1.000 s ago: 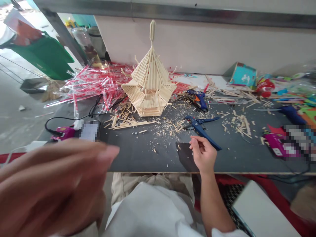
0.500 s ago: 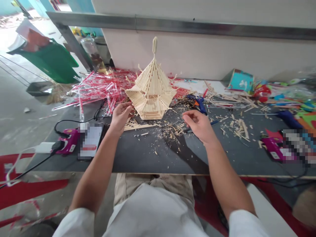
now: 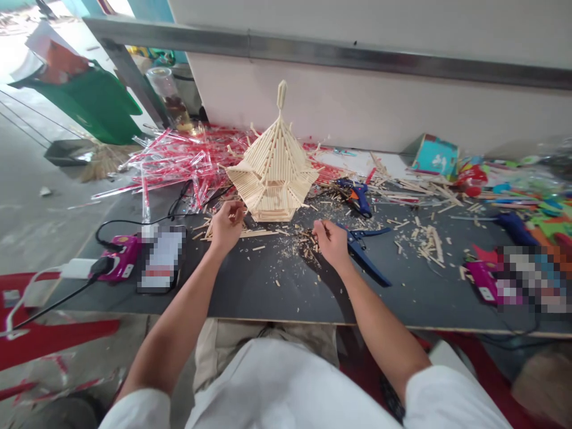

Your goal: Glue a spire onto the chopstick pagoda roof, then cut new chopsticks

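Note:
A pavilion-like model built of thin pale wooden sticks (image 3: 279,149) stands upright on the dark table, with a tiered roof and a pointed finial. My left hand (image 3: 227,227) is curled beside its lower left edge, above a bundle of loose sticks (image 3: 259,233). Whether its fingers hold or touch anything is hidden. To the right of the model's base, my right hand (image 3: 331,243) is closed in a pinch over scattered stick scraps (image 3: 304,238); anything in that pinch is too small to see. Blue-handled cutters (image 3: 369,262) lie just right of this hand.
A blue glue gun (image 3: 360,196) lies behind the cutters. Red-and-clear plastic wrappers (image 3: 179,155) heap at the back left. A phone (image 3: 161,262) and a magenta power adapter (image 3: 120,256) sit at the left. More sticks and a teal box (image 3: 435,156) lie at the back right.
My right hand has moved left and slightly down toward the scraps, uncovering the cutters. My left hand has shifted slightly right and down. The model stands in place.

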A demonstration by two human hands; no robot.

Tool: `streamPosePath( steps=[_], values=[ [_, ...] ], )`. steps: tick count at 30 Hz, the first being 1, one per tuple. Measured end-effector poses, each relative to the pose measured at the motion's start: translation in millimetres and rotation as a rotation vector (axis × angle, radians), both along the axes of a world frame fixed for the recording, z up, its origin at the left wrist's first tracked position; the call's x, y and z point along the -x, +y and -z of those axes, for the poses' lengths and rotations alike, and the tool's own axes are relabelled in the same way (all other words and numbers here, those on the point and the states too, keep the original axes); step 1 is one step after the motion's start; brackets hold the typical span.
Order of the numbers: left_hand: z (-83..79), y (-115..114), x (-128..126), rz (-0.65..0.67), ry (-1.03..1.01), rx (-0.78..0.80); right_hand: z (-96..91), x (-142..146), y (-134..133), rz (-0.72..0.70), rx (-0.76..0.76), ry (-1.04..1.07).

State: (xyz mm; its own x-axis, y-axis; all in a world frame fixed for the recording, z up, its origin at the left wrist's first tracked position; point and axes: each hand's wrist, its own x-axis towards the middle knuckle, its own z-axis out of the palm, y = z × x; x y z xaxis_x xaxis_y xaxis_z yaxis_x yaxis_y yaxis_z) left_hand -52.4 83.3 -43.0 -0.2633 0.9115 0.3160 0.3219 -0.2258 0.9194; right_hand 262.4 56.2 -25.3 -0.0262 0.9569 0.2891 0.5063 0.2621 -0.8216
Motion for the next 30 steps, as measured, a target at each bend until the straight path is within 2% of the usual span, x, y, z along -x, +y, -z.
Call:
streamPosePath(
  steps=[6,12,23,30],
  values=[
    [-6.5,-9.0,1.4,0.012,0.095,-0.003,5.6,-0.6,7.3,-0.01,-0.063,-0.027],
    [-4.2,-12.8,1.6,0.008,0.071,0.001,8.7,-1.1,10.4,0.044,-0.095,-0.023],
    [-0.1,-13.5,-5.7,0.04,0.014,0.02,0.3,-34.7,23.9,0.313,-0.136,0.074],
    [-3.6,-16.7,-11.4,0.043,0.034,-0.009,1.5,-40.6,25.5,0.286,-0.139,0.119]
  ],
)
